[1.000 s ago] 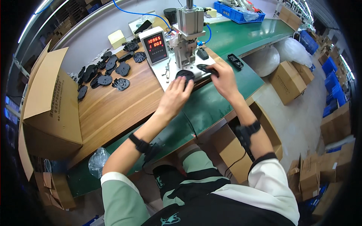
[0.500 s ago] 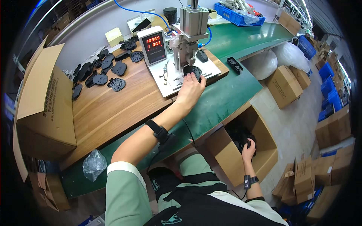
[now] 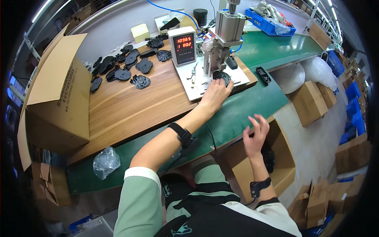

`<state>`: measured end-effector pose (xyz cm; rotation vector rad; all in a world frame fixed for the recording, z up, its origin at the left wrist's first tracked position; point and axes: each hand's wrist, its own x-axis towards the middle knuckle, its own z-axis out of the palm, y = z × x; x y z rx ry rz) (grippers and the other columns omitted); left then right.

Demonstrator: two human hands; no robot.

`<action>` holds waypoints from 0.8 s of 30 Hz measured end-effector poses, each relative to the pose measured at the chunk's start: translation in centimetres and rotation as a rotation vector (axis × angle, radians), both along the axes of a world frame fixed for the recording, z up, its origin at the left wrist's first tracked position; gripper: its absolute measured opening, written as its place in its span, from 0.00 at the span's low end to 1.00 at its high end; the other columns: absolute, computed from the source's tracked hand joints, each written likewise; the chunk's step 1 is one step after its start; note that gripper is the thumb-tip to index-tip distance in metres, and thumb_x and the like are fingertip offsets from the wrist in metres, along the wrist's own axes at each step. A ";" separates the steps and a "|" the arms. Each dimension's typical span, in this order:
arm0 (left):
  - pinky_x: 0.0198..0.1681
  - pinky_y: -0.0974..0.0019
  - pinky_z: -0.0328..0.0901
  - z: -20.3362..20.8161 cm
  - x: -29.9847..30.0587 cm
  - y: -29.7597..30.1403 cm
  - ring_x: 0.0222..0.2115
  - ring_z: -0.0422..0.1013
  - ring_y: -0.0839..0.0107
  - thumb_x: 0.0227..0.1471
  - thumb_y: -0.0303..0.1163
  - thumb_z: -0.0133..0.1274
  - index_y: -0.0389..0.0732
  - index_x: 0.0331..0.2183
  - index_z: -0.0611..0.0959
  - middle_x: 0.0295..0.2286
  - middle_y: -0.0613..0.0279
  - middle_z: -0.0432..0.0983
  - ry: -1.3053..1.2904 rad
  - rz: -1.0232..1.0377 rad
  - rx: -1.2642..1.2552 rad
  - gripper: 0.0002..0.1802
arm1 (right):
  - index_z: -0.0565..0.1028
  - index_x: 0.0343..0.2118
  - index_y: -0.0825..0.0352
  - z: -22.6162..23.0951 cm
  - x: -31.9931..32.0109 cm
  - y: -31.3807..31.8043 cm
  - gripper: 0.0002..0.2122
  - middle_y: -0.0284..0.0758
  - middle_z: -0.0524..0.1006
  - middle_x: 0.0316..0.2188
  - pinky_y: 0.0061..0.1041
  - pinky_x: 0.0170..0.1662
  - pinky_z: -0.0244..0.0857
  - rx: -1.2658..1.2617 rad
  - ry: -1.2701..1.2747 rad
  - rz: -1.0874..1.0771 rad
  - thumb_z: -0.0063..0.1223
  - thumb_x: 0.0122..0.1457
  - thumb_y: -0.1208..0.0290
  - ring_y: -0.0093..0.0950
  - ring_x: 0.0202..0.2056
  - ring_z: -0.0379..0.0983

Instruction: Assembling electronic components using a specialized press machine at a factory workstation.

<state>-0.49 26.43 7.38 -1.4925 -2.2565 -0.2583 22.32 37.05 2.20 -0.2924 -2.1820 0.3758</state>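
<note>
My left hand [image 3: 216, 94] reaches to the metal press [image 3: 224, 43], its fingers closed on the near edge of a black plastic part [image 3: 222, 77] that sits under the press head on the white base plate [image 3: 193, 93]. My right hand [image 3: 256, 136] is raised above an open cardboard box [image 3: 285, 147], fingers spread and holding nothing. Inside that box lie black parts [image 3: 269, 158], partly hidden by my right forearm. A small display box [image 3: 182, 46] with red digits stands left of the press.
Several black plastic parts [image 3: 144, 66] lie scattered on the wooden board [image 3: 130, 110]. A large open carton [image 3: 59, 106] stands at the left, and a clear plastic bag [image 3: 106, 162] near the front edge. A black tray-like piece [image 3: 263, 75] rests on the green table [image 3: 252, 103].
My right hand has come up out of the cardboard box, leaving the black part it touched there. My left hand stays at the part under the press. The whole view has shifted.
</note>
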 end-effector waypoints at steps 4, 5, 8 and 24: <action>0.46 0.57 0.74 1.7 0.3 -1.0 0.39 0.79 0.50 0.47 0.20 0.58 0.32 0.55 0.72 0.47 0.39 0.71 -0.028 -0.002 0.049 0.31 | 0.74 0.57 0.61 5.4 -7.2 -0.8 0.31 0.40 0.71 0.56 0.43 0.63 0.58 0.119 -0.121 0.071 0.61 0.46 0.85 0.44 0.60 0.66; 0.43 0.57 0.75 1.9 0.4 -0.4 0.38 0.79 0.49 0.46 0.20 0.60 0.33 0.56 0.70 0.49 0.39 0.68 -0.078 -0.004 0.057 0.34 | 0.73 0.58 0.61 5.2 -8.9 0.2 0.31 0.40 0.72 0.55 0.43 0.63 0.58 0.129 -0.118 0.090 0.61 0.46 0.84 0.44 0.59 0.67; 0.39 0.57 0.76 1.6 0.1 -0.3 0.35 0.80 0.48 0.44 0.20 0.62 0.34 0.58 0.68 0.51 0.37 0.65 -0.124 -0.024 0.100 0.39 | 0.74 0.56 0.64 3.9 -13.2 2.0 0.29 0.41 0.75 0.52 0.44 0.61 0.60 0.112 -0.169 0.171 0.61 0.46 0.84 0.44 0.56 0.70; 0.70 0.37 0.48 -3.3 -14.8 -24.6 0.67 0.53 0.41 0.55 0.33 0.53 0.35 0.55 0.75 0.59 0.35 0.67 -0.204 0.552 -0.123 0.26 | 0.79 0.41 0.64 5.1 -15.7 3.0 0.21 0.35 0.79 0.42 0.40 0.51 0.71 0.068 -0.212 0.318 0.63 0.40 0.87 0.42 0.47 0.74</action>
